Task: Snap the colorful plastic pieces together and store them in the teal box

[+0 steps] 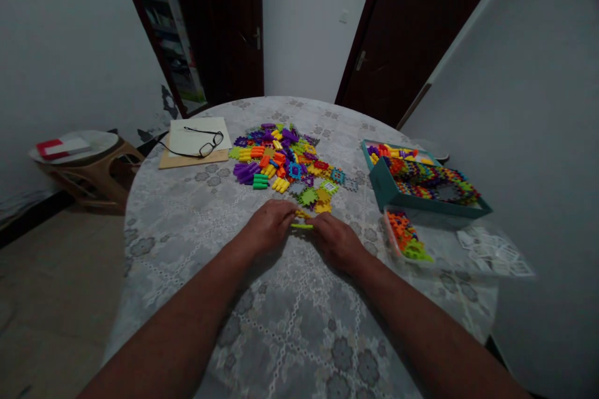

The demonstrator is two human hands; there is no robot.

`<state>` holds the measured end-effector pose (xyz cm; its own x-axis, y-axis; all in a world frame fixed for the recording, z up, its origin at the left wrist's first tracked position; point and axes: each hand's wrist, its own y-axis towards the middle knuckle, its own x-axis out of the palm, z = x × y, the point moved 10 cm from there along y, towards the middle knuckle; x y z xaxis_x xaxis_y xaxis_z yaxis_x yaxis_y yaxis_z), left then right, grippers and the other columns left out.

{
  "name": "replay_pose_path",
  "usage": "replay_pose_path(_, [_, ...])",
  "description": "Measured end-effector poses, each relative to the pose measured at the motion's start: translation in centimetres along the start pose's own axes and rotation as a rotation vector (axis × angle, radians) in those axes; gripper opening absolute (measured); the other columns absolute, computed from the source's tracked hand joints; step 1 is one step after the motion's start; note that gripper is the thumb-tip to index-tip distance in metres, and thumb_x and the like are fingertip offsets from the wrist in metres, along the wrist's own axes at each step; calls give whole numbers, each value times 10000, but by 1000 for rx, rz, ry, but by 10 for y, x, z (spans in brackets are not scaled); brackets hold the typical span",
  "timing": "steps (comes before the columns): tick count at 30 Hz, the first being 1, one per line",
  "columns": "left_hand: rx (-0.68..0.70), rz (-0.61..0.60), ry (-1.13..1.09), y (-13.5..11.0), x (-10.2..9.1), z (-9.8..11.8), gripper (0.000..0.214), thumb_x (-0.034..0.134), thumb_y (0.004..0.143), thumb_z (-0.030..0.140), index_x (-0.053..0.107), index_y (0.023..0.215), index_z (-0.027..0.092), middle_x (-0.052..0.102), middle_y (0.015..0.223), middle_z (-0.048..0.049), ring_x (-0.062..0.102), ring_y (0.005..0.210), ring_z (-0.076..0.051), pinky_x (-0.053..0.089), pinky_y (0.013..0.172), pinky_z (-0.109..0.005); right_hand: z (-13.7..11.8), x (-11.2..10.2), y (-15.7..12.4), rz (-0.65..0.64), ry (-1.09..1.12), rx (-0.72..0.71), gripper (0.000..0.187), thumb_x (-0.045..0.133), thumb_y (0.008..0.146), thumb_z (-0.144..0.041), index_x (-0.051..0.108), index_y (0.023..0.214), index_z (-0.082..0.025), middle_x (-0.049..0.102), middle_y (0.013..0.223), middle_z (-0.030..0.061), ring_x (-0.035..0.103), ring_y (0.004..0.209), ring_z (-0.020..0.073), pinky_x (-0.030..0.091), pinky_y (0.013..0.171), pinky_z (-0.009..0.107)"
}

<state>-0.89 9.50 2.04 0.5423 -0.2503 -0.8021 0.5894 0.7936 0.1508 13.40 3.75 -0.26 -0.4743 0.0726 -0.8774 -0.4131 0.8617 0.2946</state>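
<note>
Both my hands meet at the middle of the table, close to the near side of a heap of toy pieces. My left hand (pixel 275 224) is closed, its fingertips gripping plastic building pieces from the left. From the other side my right hand (pixel 337 240) pinches the same pieces. Between the fingers show a thin lime-green building piece (pixel 302 225) and a yellow building piece (pixel 302 214) just above it. My fingers hide how the two join. Right beyond the hands lie flat notched pieces, a green one (pixel 309 196) and a yellow one (pixel 322 206).
A heap of colourful pieces (pixel 276 159) covers the table's middle. Left of it, glasses (pixel 206 148) rest on paper (pixel 180 134). To the right stand a teal box (pixel 381 182), a clear tub (pixel 397 254) of orange and green pieces, and a plastic bag (pixel 496 252) with white pieces.
</note>
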Motion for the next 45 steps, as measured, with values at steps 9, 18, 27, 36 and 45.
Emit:
replay_pose_path(9, [59,-109,39,-7,15,8,312,466,1110,247,773,1059,245,759,1063,-96,712,1005,-238,562,965,-369,10,-4,2,86,76,81,70,644,1086,-254,703,1093,-218,745,998,57,685,876,203,530,828,304])
replay_pose_path(18, [47,-131,42,0,26,7,209,558,1015,300,749,1006,214,772,1020,-108,723,970,-269,558,912,-390,8,-15,5,186,101,112,207,671,1060,-258,667,1265,-229,693,1295,123,677,1175,247,580,978,372])
replay_pose_path(27, [31,-76,-109,7,17,-4,471,643,978,576,679,1302,236,810,951,-50,760,839,-269,574,815,-377,-3,-21,5,-4,27,178,96,718,1031,-263,659,1101,-235,741,1096,60,685,1003,221,551,860,324])
replay_pose_path(36, [10,-75,-29,12,24,-16,454,579,991,592,756,1206,233,840,1131,-101,778,1008,-314,590,951,-419,50,-195,-80,419,-109,449,129,695,1024,-352,677,1058,-229,725,912,26,631,749,178,483,747,295])
replay_pose_path(45, [-17,-55,-55,14,20,-15,470,581,957,627,782,1148,248,854,1113,-102,780,999,-328,605,965,-432,193,-232,-172,245,-387,782,34,738,926,-244,722,937,-216,802,944,69,693,826,214,458,760,297])
